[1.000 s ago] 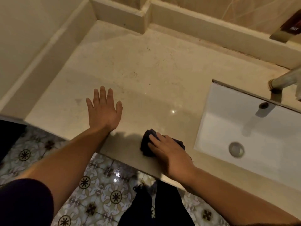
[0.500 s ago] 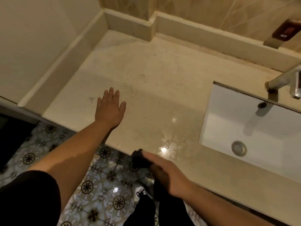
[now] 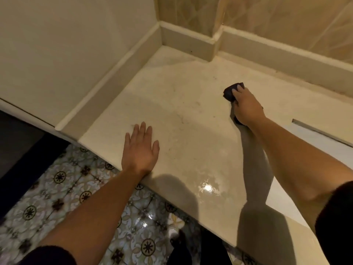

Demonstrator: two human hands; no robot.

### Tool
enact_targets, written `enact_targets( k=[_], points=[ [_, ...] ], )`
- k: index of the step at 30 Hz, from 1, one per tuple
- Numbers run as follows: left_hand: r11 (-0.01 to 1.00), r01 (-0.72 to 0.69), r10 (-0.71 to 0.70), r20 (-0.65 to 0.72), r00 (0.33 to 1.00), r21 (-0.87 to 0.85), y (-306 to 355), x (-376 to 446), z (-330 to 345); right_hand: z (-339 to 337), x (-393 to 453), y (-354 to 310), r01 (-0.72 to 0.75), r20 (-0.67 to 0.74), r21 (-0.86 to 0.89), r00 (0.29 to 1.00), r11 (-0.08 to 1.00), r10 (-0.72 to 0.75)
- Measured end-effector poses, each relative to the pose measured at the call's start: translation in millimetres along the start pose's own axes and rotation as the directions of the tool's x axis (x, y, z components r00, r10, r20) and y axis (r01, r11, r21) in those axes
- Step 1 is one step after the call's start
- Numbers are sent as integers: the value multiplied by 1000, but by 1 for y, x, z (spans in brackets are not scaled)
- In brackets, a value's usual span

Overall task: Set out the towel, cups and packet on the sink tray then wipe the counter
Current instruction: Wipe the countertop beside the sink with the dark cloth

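Observation:
The beige stone counter (image 3: 181,104) fills the middle of the head view, with a wet glossy patch near its front edge. My right hand (image 3: 247,107) is stretched far across it and presses a dark cloth (image 3: 230,90) flat onto the surface near the back wall. Only the cloth's front end and a bit under my wrist show. My left hand (image 3: 140,150) lies flat on the counter's front edge, fingers spread, holding nothing. No towel, cups, packet or tray are in view.
The white sink basin (image 3: 315,142) shows only its left corner at the right edge. A raised stone ledge (image 3: 191,43) runs along the back and left walls, with a jutting corner. Below the counter lies a patterned tile floor (image 3: 76,188).
My right hand has carried the cloth from the counter's front edge far back toward the wall. The camera has swung left, so the faucet and most of the sink left the view. My left hand stays planted.

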State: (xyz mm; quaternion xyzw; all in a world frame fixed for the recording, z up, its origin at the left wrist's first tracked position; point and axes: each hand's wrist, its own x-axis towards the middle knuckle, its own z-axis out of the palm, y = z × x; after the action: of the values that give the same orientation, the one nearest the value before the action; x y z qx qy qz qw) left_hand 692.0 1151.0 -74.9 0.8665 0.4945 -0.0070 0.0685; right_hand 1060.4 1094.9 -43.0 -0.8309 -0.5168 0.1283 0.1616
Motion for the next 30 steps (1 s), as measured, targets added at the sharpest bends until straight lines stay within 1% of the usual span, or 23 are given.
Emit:
enact_targets(
  k=[2,4,6,7,8,10,14,16,17,18,19,20,21,22,23,24,25,26,27,28,29,30],
  points=[
    [1000,1,-1,-1,1000,-3,1,1,0,13,-30,-24,197,49,-5,979,980,-197],
    [1000,0,0,6,1000,-3,1,1,-1,27,-92,-54,408,81,40,908,912,-410],
    [1000,-5,5,13,1000,-13,1,-1,-4,42,-163,-78,549,147,94,818,831,-557],
    [1000,-9,9,15,1000,-23,2,-1,-5,46,-193,-87,582,191,127,780,803,-596],
    [999,-13,14,19,1000,-32,2,-1,-6,51,-216,-91,595,225,149,758,790,-613],
    [999,-17,18,35,999,-33,3,-2,-9,57,-245,-95,581,275,170,748,796,-604],
    [999,-21,24,116,993,-31,1,1,-13,57,-271,-105,558,313,253,726,790,-613],
    [999,-31,36,170,985,-29,-2,3,-16,56,-282,-108,501,294,348,745,792,-599],
    [999,-38,42,196,980,-25,-3,4,-18,54,-284,-110,448,284,394,771,803,-570],
    [999,-43,46,219,975,-17,-3,4,-19,51,-286,-113,365,282,446,809,817,-515],
    [999,-48,48,239,970,-6,-4,3,-22,46,-285,-117,234,297,515,854,825,-427],
    [999,-52,49,257,965,8,-4,2,-24,41,-282,-120,37,360,604,879,796,-314],
    [998,-59,52,274,960,18,-2,-1,-27,33,-281,-124,-220,473,705,854,675,-216],
    [997,-68,60,290,955,18,0,-6,-30,25,-279,-127,-449,572,772,799,450,-184],
    [997,-80,76,307,949,3,4,-11,-33,19,-278,-127,-595,631,774,752,216,-188],
    [995,-93,97,322,942,-29,10,-17,-37,14,-277,-124,-667,656,745,724,26,-212],
    [992,-104,124,333,935,-77,16,-24,-42,8,-276,-120,-684,651,725,718,-76,-248],
    [982,-115,159,334,929,-147,23,-30,-49,2,-274,-117,-685,634,718,718,-128,-288],
    [962,-116,196,331,923,-246,31,-37,-57,-5,-271,-114,-683,616,715,717,-150,-328],
    [922,-95,228,328,917,-376,39,-43,-68,-13,-267,-112,-677,603,723,716,-139,-352],
    [851,-48,255,331,909,-522,47,-49,-81,-20,-264,-111,-664,597,741,718,-98,-358],
    [754,6,285,335,898,-657,54,-54,-95,-28,-261,-110,-648,596,760,722,-44,-351]
  ],
)
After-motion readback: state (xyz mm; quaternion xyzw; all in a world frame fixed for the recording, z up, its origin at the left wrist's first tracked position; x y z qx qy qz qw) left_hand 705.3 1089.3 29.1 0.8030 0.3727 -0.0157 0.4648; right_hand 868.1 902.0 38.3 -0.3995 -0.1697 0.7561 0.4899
